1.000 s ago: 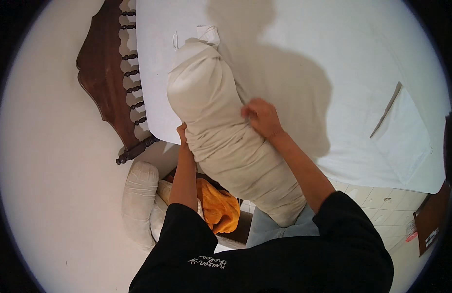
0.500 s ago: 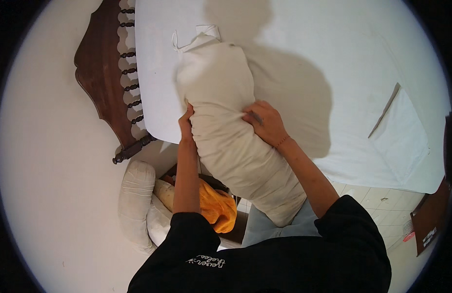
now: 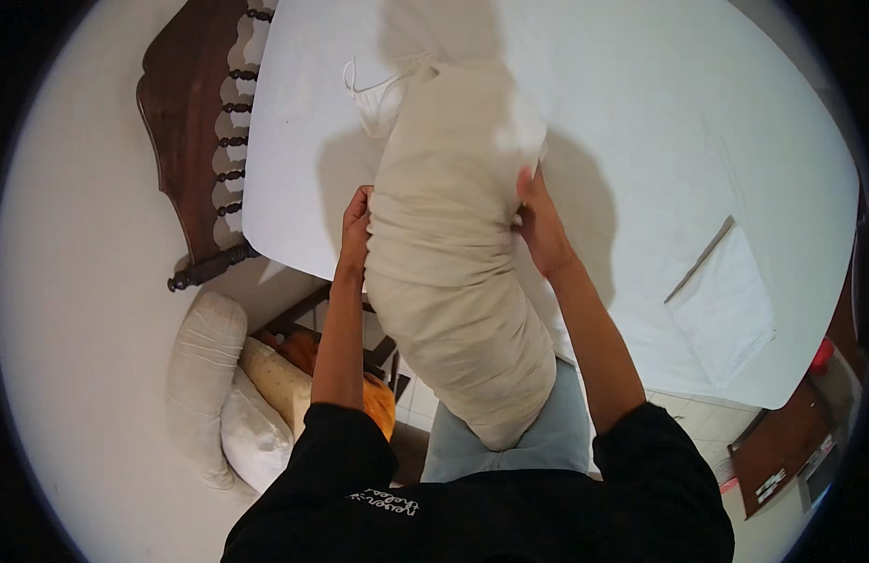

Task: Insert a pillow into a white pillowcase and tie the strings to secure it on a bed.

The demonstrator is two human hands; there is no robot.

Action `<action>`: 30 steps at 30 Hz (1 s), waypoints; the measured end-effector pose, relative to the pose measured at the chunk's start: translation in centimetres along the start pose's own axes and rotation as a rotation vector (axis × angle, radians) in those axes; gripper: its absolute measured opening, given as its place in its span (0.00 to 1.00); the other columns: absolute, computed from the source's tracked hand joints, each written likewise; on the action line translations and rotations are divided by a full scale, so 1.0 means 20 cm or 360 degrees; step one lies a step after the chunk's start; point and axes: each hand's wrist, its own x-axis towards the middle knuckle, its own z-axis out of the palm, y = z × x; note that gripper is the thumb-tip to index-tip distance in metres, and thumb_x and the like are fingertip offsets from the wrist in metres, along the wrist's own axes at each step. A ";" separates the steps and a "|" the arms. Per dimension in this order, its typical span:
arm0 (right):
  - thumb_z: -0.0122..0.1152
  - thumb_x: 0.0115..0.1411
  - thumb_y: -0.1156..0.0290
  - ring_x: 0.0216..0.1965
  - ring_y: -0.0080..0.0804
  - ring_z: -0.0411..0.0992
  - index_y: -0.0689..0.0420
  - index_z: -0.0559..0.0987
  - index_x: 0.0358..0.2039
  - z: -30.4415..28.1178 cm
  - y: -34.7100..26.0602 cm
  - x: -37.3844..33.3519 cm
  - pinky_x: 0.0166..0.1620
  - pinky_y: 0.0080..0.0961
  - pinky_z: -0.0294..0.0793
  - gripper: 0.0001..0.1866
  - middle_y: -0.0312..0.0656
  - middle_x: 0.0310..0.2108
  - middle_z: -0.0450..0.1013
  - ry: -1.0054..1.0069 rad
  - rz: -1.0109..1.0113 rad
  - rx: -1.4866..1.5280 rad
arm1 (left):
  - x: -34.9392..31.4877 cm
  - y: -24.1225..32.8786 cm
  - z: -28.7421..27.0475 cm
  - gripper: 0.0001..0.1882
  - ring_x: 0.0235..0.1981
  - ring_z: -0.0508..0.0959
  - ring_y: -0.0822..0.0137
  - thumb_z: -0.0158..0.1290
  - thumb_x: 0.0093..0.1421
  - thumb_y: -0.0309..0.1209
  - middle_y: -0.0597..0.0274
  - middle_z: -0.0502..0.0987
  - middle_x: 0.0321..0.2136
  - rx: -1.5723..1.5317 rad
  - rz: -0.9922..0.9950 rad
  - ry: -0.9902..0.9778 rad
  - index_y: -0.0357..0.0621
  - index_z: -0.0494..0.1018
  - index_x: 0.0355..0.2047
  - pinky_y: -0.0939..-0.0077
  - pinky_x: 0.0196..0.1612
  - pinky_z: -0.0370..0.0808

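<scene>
A long beige bolster [image 3: 462, 375] in a wrinkled cloth cover [image 3: 444, 202] runs from my lap up over the edge of the bed. Its lower end rests against my light blue trousers, and the cloth is bunched in folds around the middle. White ties [image 3: 369, 89] hang loose at the far end. My left hand [image 3: 356, 225] is closed on the cover at the left side. On the right side, my right hand [image 3: 544, 230] holds the cover's edge, its thumb slightly blurred and its other fingers partly hidden.
The bed has a white sheet [image 3: 641, 84] and a dark wooden headboard [image 3: 186, 122] at the left. A folded white cloth [image 3: 730, 314] lies at the right. Left below are another bolster [image 3: 204, 375], pillows [image 3: 256, 422] and an orange cloth [image 3: 380, 408]. A brown board [image 3: 781, 450] stands at lower right.
The bolster's far end has swung right and stands straighter. My right hand has let go of its pinch in the middle and shifted up along the right side. The left hand keeps its side.
</scene>
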 end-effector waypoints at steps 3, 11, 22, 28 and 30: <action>0.65 0.56 0.51 0.60 0.40 0.65 0.58 0.59 0.67 -0.31 0.00 0.47 0.60 0.34 0.66 0.44 0.50 0.60 0.66 0.0000 -0.0263 -0.0013 | -0.07 0.00 0.56 0.07 0.41 0.65 0.79 0.39 0.70 0.28 0.74 0.67 0.38 0.0524 0.0322 0.0062 0.42 0.67 0.42 0.85 0.51 0.61; 0.61 0.54 0.80 0.44 0.33 0.74 0.56 0.82 0.38 0.09 -0.46 0.17 0.49 0.28 0.71 0.10 0.38 0.39 0.77 -0.0489 -0.1492 -0.1305 | -0.20 -0.19 0.68 0.08 0.32 0.68 0.45 0.45 0.53 0.16 0.47 0.70 0.29 0.1599 0.0780 0.0365 0.41 0.64 0.33 0.59 0.38 0.63; 0.59 0.46 0.91 0.31 0.37 0.72 0.59 0.80 0.26 -0.12 -0.19 0.00 0.34 0.28 0.74 0.11 0.40 0.29 0.72 -0.0415 -0.1579 -0.2080 | 0.11 -0.14 0.52 0.11 0.44 0.74 0.67 0.49 0.62 0.18 0.56 0.76 0.44 0.0512 0.1003 0.0634 0.39 0.72 0.45 0.75 0.47 0.70; 0.59 0.45 0.89 0.31 0.38 0.70 0.59 0.76 0.25 -0.06 -0.36 0.04 0.36 0.30 0.71 0.10 0.39 0.26 0.72 -0.0385 -0.1131 -0.1811 | 0.30 -0.24 0.49 0.04 0.33 0.75 0.67 0.52 0.58 0.17 0.56 0.76 0.30 0.0768 0.0812 0.0566 0.35 0.72 0.34 0.77 0.42 0.71; 0.58 0.46 0.89 0.31 0.39 0.70 0.59 0.76 0.26 -0.09 -0.45 0.07 0.37 0.31 0.71 0.10 0.40 0.26 0.72 -0.0322 -0.1190 -0.1870 | 0.19 -0.34 0.59 0.02 0.29 0.70 0.66 0.46 0.60 0.19 0.56 0.72 0.26 0.0597 0.0724 0.0464 0.36 0.69 0.31 0.77 0.38 0.69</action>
